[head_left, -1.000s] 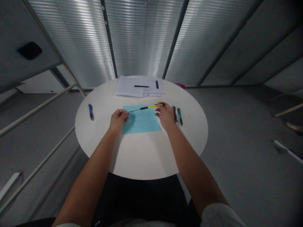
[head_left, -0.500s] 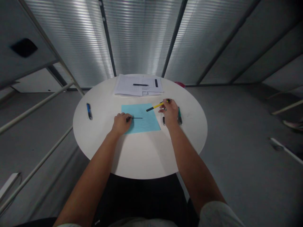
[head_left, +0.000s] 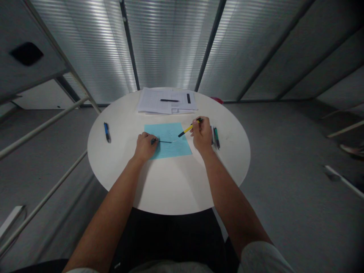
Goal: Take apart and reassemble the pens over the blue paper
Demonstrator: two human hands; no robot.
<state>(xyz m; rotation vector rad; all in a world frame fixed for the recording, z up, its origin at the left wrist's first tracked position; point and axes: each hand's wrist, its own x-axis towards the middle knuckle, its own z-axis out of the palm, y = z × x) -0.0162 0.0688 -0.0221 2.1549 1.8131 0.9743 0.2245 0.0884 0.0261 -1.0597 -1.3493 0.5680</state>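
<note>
My left hand rests at the left edge of a light blue sheet of paper. Its fingers are closed on a thin dark rod that looks like a pen refill, which points right across the sheet. A small dark piece shows by the thumb; what it is I cannot make out. Over the sheet's right side, my right hand pinches a yellow pen with black ends, tilted with its lower end toward the paper. Close beside this hand lie a green pen and another pen, partly hidden.
All this is on a round white table. Toward its far edge lies a stack of printed papers with a black pen on top. A blue pen lies at the left. Pale metal rails run alongside on the left.
My right hand has shifted slightly, and the yellow pen's lower end has come down and a little to the right. My left hand stays almost in place, still holding the thin rod.
</note>
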